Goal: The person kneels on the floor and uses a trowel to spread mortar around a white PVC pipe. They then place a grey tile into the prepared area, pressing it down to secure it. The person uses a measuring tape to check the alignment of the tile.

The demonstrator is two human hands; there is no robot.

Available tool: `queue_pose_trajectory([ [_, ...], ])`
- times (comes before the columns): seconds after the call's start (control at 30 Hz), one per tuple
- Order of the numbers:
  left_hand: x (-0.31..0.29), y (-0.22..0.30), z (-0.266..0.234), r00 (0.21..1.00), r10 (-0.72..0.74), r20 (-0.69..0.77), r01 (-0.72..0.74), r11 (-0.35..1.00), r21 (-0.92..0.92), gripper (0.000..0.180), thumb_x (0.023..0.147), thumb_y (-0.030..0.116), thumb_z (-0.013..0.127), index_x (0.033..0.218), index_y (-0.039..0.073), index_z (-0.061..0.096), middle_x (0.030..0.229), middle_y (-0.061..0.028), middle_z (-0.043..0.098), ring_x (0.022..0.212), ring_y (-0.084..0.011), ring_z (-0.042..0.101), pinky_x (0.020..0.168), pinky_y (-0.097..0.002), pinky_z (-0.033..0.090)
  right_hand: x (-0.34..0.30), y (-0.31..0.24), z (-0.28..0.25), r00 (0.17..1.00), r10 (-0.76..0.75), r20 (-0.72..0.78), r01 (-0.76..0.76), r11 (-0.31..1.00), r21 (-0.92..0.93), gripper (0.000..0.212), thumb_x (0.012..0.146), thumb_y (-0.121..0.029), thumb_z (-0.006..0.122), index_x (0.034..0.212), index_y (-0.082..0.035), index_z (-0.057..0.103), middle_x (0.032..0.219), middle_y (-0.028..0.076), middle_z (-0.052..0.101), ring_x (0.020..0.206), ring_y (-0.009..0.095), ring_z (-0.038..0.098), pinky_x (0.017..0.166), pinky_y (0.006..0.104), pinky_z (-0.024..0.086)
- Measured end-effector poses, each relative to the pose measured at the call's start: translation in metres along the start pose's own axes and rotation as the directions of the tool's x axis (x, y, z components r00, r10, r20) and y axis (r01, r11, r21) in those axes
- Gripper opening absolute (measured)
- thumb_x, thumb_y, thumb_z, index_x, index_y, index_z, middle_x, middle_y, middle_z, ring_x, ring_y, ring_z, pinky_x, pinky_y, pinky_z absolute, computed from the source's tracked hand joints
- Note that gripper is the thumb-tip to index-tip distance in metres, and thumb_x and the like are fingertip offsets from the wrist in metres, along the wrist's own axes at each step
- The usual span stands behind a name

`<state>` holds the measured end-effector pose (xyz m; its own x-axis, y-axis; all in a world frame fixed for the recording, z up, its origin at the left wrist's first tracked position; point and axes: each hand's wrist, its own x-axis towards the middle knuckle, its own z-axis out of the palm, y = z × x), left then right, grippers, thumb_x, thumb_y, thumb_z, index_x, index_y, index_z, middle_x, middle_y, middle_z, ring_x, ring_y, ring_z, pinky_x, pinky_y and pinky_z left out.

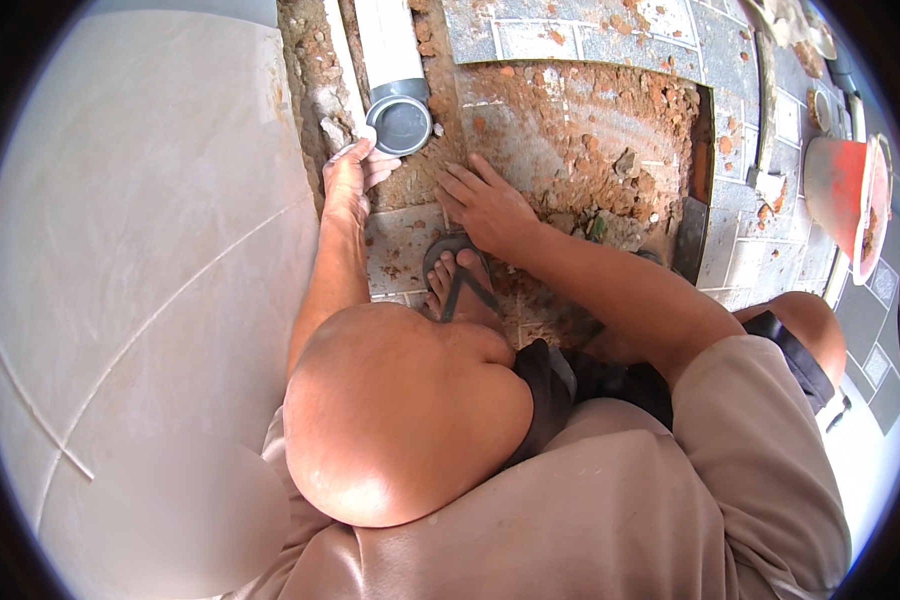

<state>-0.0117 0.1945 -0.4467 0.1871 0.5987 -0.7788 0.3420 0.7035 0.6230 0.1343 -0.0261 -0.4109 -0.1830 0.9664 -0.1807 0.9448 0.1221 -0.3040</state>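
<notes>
A white pipe [388, 45] runs away from me in a dug trench, with a grey round pipe fitting [402, 125] on its near end, mouth facing up. My left hand [352, 175] is at the fitting's lower left rim, its fingers curled in. Pale patches lie along its fingertips; what they grip, if anything, I cannot make out. To the right of the fitting, my right hand [487, 208] lies palm down with fingers apart, just above my sandalled foot [460, 285]. It holds nothing.
A smooth grey wall [150, 200] closes off the left side. Right of the trench lies a shallow dug patch [580, 140] with reddish soil and rubble, bordered by grey patterned tiles [540, 40]. A red bucket [840, 185] tilts at the far right.
</notes>
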Motion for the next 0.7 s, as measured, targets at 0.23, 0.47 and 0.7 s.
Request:
queue_pose_trajectory([
  [0.23,0.003,0.0,0.0,1.0,0.0,0.007,0.0,1.0,-0.006,0.031,0.101,0.027,0.07,0.111,-0.002,0.069,0.093,-0.0156,0.078,0.079,-0.0275,0.078,0.067,-0.0319,0.06,0.066,0.02,-0.021,0.959,0.177,0.22,-0.18,0.984,-0.005,0.044,0.105,-0.026,0.051,0.138,-0.001,0.064,0.151,0.014,0.057,0.151,0.029,0.039,0.131,0.0533,0.011],
  [0.47,0.005,-0.006,-0.003,1.0,-0.011,0.014,0.011,1.0,-0.017,0.032,0.1,0.028,0.071,0.111,-0.003,0.069,0.092,-0.0155,0.078,0.08,-0.0279,0.078,0.068,-0.0312,0.06,0.082,0.031,-0.027,0.911,0.103,0.4,-0.094,0.995,-0.044,0.041,0.102,-0.025,0.051,0.129,-0.002,0.071,0.147,0.014,0.061,0.147,0.029,0.043,0.131,0.0545,0.002],
  [0.7,0.005,-0.005,-0.002,1.0,-0.027,0.014,0.027,1.0,-0.008,0.043,0.096,0.038,0.077,0.113,-0.001,0.071,0.095,-0.0121,0.076,0.084,-0.0277,0.076,0.078,-0.0344,0.058,0.063,0.024,-0.016,0.939,0.031,0.343,-0.054,0.997,0.057,0.045,0.102,-0.024,0.049,0.131,0.003,0.069,0.145,0.018,0.063,0.148,0.032,0.044,0.131,0.0561,0.003],
])
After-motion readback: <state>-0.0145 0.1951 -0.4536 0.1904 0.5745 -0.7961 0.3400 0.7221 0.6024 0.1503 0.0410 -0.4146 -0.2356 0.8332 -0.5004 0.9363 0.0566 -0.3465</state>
